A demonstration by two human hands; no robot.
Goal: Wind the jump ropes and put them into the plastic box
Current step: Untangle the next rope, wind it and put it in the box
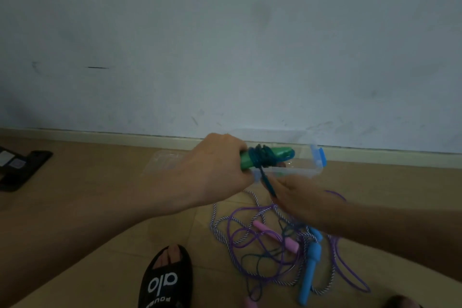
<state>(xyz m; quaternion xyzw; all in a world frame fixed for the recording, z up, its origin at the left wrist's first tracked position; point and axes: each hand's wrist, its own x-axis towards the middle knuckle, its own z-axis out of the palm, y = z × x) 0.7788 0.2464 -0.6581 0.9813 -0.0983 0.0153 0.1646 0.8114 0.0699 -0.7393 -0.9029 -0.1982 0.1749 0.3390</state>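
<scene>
Gripping the green handles (265, 157) wound with teal rope (261, 157), the left hand (212, 170) hovers before the clear plastic box (295, 157); the right hand (297, 195) pinches the rope's loose strand. Purple, striped ropes (275, 245) lie tangled on the near floor (100, 182).

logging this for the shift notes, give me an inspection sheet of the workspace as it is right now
surface: tan floor, dimly lit.
job's things: green handles held together, teal rope partly wound round them; clear box with blue clips on the floor by the wall; pink handles, blue handles, purple rope and striped rope loose in a tangle.
clutter: dark flat object at far left, unclear what.
grippers: left hand grips the green handles; right hand pinches the teal rope.
cables: nothing seen.
surroundings: scuffed pale wall, baseboard, black slipper on a foot.
</scene>
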